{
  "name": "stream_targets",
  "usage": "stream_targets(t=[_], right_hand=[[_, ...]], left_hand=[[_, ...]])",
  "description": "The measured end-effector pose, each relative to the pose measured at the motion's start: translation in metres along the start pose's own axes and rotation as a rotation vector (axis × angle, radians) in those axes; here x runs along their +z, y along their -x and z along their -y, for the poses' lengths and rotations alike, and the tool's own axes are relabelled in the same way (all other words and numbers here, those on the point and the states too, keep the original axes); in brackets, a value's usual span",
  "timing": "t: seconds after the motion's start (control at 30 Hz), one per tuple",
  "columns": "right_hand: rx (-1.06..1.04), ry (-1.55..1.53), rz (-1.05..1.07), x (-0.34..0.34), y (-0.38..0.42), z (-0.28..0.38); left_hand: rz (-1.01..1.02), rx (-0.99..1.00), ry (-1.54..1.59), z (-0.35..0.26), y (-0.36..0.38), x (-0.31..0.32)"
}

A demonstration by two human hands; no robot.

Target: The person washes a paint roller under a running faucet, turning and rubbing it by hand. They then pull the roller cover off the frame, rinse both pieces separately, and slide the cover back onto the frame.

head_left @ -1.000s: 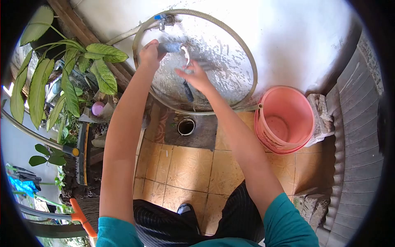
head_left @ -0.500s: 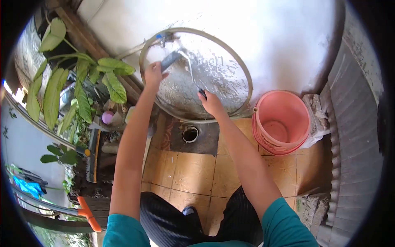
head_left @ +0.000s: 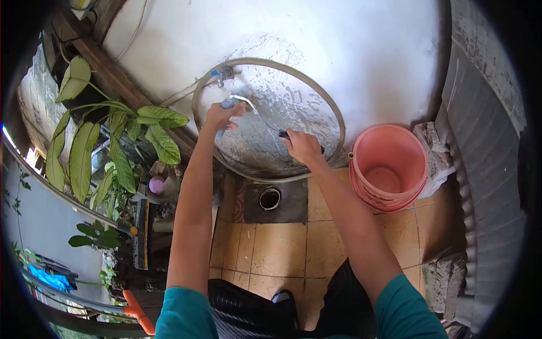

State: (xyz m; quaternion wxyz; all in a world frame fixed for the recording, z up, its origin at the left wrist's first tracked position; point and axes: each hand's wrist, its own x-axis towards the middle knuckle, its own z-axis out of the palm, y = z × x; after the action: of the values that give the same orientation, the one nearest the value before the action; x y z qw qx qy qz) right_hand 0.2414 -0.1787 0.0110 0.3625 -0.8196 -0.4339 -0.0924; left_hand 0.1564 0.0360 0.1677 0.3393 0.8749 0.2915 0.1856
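Observation:
A paint roller is held across both of my hands in front of the wall. My left hand (head_left: 221,117) is wrapped round its grey-blue roller sleeve (head_left: 227,104), so most of the sleeve is hidden by the fingers. From there the bent wire frame (head_left: 247,100), whitish near the sleeve, runs down to the black handle (head_left: 283,134). My right hand (head_left: 304,147) is closed on that handle. Behind the roller, a hose (head_left: 334,101) hangs in a big loop from a blue-levered tap (head_left: 221,74) on the stained, flaking wall (head_left: 316,34).
A pink bucket (head_left: 389,148) stands at the right by the wall, beside rough blocks (head_left: 432,148). A round drain hole (head_left: 270,199) opens in the tiled floor (head_left: 276,248). Leafy plants (head_left: 84,150) and a broom head (head_left: 141,234) crowd the left; a corrugated sheet (head_left: 485,169) stands at right.
My left hand has shifted along the sleeve toward the frame end, and the sleeve is turned more upright. My right hand still holds the handle. The view has tilted slightly.

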Motion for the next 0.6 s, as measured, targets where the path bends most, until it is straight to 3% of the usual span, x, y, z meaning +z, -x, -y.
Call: stream_targets(t=[0.03,0.07,0.1,0.17,0.4,0.5,0.57,0.6], right_hand=[[0.009,0.004,-0.006,-0.005,-0.002,0.000],[0.002,0.029,0.001,-0.010,-0.004,-0.001],[-0.007,0.056,0.010,-0.014,-0.005,0.000],[0.002,0.105,0.001,-0.025,-0.005,0.005],[0.025,0.243,0.025,-0.061,-0.004,-0.001],[-0.063,0.316,-0.044,-0.077,-0.009,-0.011],[-0.027,0.331,-0.058,-0.089,-0.013,-0.012],[-0.029,0.321,-0.054,-0.097,-0.015,-0.014]], left_hand=[[0.099,-0.093,0.078,-0.005,0.001,0.000],[0.016,0.045,-0.007,0.000,-0.004,0.002],[0.020,0.049,-0.003,0.004,-0.010,0.005],[-0.324,0.173,-0.261,0.007,-0.020,0.011],[-0.386,0.170,-0.161,0.007,-0.023,0.039],[-0.230,0.016,0.075,0.002,-0.001,0.048],[-0.008,0.169,0.566,0.031,-0.015,0.060],[0.093,0.221,0.600,0.045,-0.021,0.061]])
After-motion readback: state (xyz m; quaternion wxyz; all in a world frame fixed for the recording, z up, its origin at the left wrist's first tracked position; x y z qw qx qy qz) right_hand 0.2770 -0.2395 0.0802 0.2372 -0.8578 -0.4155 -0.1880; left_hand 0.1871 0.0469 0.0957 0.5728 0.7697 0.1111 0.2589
